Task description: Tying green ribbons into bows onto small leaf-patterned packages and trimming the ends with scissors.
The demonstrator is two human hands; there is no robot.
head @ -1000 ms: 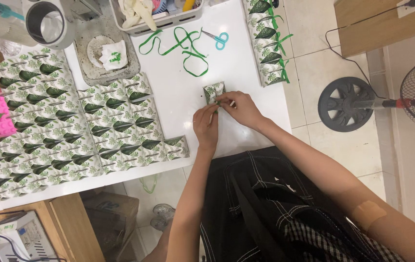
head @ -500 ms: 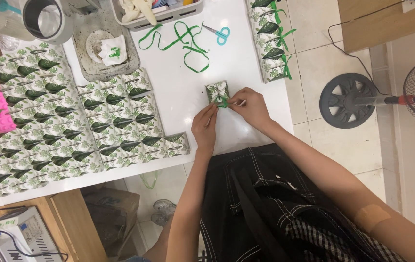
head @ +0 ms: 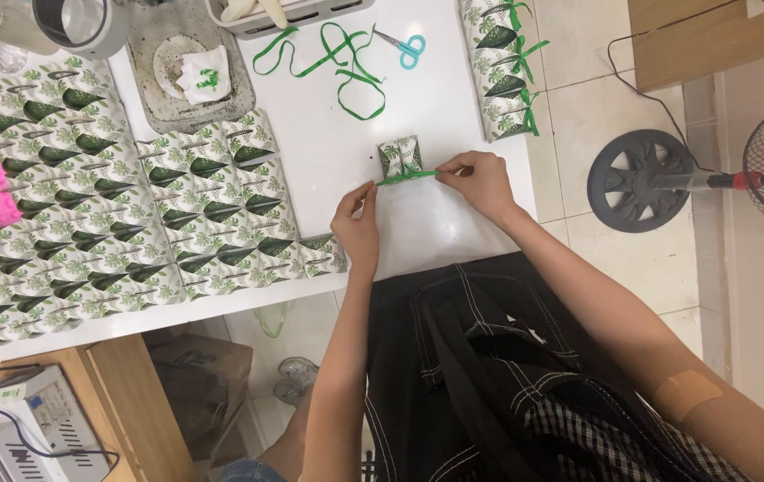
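Ribbon pulled taut across small leaf-print box, both hands pinching.

Green ribbon (head: 407, 177) runs left-right over the box (head: 400, 159) on white bench (head: 417, 232); L hand (head: 357, 223) grip closed on its near-left end, R hand (head: 480, 183) closed on right end. Box sits just beyond both, closer to R.

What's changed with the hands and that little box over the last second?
The left hand and right hand have moved apart, drawing the green ribbon taut across the small leaf-print box; earlier both hands were bunched close at the box. The box stays on the white table, and the scissors and rows of boxes are unmoved.
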